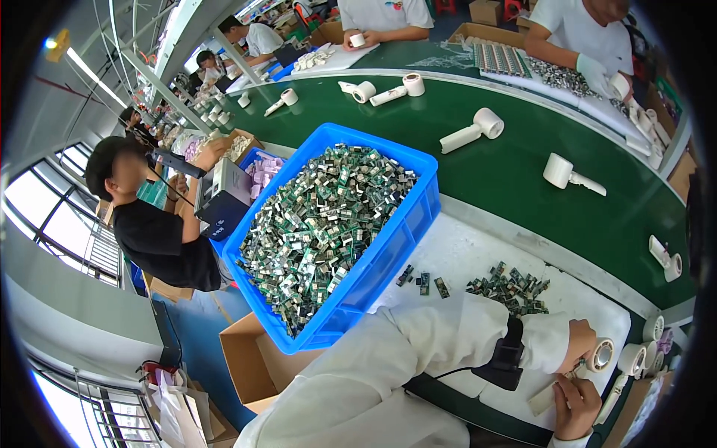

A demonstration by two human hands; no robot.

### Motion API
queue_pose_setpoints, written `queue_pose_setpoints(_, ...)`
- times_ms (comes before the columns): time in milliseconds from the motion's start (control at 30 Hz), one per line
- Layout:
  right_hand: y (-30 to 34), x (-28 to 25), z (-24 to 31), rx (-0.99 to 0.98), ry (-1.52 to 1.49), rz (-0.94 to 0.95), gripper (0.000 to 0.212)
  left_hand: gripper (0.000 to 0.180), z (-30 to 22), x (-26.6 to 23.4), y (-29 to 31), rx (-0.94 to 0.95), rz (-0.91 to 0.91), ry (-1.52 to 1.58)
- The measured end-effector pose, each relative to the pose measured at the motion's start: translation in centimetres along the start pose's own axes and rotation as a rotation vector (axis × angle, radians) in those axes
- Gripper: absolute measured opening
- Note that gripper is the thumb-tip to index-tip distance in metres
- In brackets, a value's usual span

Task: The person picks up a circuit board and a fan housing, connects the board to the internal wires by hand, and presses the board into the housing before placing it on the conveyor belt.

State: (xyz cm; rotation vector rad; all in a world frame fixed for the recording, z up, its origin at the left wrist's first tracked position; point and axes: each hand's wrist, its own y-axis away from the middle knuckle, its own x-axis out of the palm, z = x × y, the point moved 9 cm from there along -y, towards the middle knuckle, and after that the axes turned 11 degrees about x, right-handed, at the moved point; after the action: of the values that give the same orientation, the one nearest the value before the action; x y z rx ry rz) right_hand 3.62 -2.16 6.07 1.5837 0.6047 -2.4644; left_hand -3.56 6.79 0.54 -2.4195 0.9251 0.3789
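Observation:
Low on the right, a white handheld fan body lies at my hands, its round head beside the left fingers. A flat white handle piece shows left of the right fingers. My left hand reaches down with bent fingers pressed together at the fan; what they pinch is too small to make out. My right hand curls its fingers round the fan's handle. Small green circuit boards are heaped on the white work surface just beyond my left forearm, which wears a black wrist device.
A blue crate piled with circuit boards stands left of the work surface. Fan bodies lie spaced along the green conveyor belt. More white fan parts stand at my right. A cardboard box is below the crate. Co-workers sit across and left.

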Motion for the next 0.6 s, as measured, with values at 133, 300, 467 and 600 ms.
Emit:
queue_pose_setpoints(133,0.0,0.0,0.1,0.011,0.023,-0.011,0.031,0.02,-0.4,-0.7,-0.2,0.003,0.028,-0.027)
queue_pose_setpoints(300,0.2,0.4,-1.5,0.214,-0.111,0.009,0.028,0.021,-0.3,-0.5,0.0,-0.017,0.05,-0.015)
queue_pose_setpoints(467,-0.7,0.7,0.0,0.171,-0.145,0.058,0.026,0.022,-0.2,-0.7,0.3,0.018,-0.012,0.038)
queue_pose_setpoints(600,-0.7,0.6,0.7,0.068,-0.03,0.024,0.027,0.022,-0.4,-0.2,-0.1,0.015,0.052,0.008)
